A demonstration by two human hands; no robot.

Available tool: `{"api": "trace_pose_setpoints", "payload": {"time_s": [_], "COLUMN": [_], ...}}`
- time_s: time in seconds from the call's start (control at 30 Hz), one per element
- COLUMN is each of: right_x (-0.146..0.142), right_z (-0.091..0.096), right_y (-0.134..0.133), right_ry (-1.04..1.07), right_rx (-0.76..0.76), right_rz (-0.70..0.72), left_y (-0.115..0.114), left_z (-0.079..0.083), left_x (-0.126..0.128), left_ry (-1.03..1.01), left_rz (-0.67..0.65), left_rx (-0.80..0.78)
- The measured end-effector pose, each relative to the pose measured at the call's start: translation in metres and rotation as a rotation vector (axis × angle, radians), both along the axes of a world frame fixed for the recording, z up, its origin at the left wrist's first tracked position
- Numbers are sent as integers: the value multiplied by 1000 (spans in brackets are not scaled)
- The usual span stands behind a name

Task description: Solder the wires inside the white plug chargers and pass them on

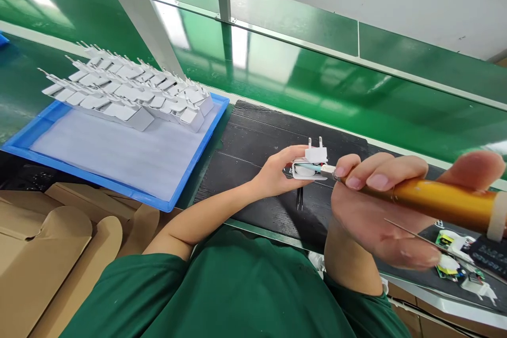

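Note:
My left hand (273, 171) is closed around a white charger housing (311, 171) with an open side. On top of it sits a white two-pin plug piece (316, 155), pins upward. Thin black wires (300, 198) show below the housing. My right hand (380, 195) grips an orange metallic-barrelled hand tool (447, 200) with a pale ring toward its rear; its exact kind is unclear. The narrow front of this tool reaches the housing's open side, where a pale blue piece shows. A thin metal rod (412, 233) crosses in front of my right palm.
At left, a blue tray (170, 190) carries rows of white plug chargers (130, 90), pins up. Cardboard boxes (47, 243) stand below it. Circuit boards (449, 259) and a white plug piece (477, 288) lie at right, beside a black block (491, 256). A black mat (253, 132) covers the bench.

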State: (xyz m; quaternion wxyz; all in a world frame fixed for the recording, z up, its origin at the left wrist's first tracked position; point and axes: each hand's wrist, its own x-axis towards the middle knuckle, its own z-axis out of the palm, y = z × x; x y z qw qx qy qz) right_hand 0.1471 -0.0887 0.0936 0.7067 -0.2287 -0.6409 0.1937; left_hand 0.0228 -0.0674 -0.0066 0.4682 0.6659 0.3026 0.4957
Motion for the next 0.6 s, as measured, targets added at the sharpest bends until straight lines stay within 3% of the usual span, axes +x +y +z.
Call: {"api": "trace_pose_setpoints", "payload": {"time_s": [0.1,0.23,0.4,0.6], "right_x": [8,27,49,63], "right_z": [-1,-11,-28,-33], "right_y": [-1,1,12,19], "right_ry": [49,74,148,165], "right_rx": [-24,-98,-50,-47], "right_rz": [67,55,-1,-56], "left_y": [4,14,18,18], "left_z": [3,10,17,15], "left_x": [-4,-17,-24,-22], "left_ry": [76,153,44,-37], "left_rz": [20,72,6,-51], "left_rx": [-190,-368,-506,-552]}}
